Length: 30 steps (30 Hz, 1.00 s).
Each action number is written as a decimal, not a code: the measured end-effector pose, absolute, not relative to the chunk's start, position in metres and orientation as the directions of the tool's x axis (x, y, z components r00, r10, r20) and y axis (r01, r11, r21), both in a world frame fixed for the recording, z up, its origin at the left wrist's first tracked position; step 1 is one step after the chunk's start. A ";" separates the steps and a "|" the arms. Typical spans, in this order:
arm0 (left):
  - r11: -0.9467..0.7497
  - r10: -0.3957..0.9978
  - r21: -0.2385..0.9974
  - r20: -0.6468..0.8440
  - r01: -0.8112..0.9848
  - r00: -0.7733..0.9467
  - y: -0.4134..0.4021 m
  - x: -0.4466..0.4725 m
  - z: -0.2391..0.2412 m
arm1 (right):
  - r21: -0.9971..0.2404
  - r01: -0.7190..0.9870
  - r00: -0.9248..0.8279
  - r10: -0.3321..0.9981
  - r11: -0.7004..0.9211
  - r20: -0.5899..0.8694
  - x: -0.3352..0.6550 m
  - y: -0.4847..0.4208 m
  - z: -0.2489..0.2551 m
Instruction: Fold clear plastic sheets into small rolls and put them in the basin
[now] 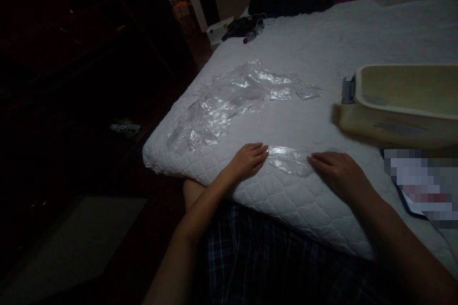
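Room dark, left side unreadable. Left hand (247,158) and right hand (336,169) lie flat, fingers extended, pressing plastic bag (290,159) on white mattress (322,52).

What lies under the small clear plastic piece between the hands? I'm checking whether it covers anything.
Through the small clear plastic piece only the white quilted mattress shows; both hands' fingertips cover its ends.
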<state>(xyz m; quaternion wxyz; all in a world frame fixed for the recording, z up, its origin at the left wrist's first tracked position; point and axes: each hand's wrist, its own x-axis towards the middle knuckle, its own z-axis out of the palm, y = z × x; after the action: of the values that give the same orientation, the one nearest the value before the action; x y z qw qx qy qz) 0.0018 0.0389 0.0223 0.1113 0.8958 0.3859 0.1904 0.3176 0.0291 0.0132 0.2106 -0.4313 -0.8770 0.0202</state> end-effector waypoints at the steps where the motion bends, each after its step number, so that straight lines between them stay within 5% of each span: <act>1: -0.688 0.724 0.336 0.250 0.644 0.643 0.038 0.000 0.023 | -0.216 0.744 -0.549 0.762 0.633 0.344 0.319 0.028 0.011; 12: -0.671 0.738 0.353 0.245 0.652 0.628 0.032 0.001 0.024 | -0.433 0.737 -0.302 0.827 0.518 0.475 0.310 0.021 0.019; 23: -0.556 0.827 0.545 0.440 0.627 0.350 0.037 0.020 0.017 | -0.369 0.738 -0.441 0.817 0.566 0.372 0.305 0.025 0.007; 30: -0.413 0.899 0.619 0.393 0.668 0.192 0.036 0.026 0.015 | -0.413 0.740 -0.408 0.842 0.531 0.352 0.303 0.024 0.010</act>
<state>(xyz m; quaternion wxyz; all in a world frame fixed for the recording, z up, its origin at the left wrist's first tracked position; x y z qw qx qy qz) 0.0261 0.0364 0.0150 0.1571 0.7557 0.5184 0.3680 0.3033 0.0240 0.0104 0.2659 -0.4745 -0.8336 0.0964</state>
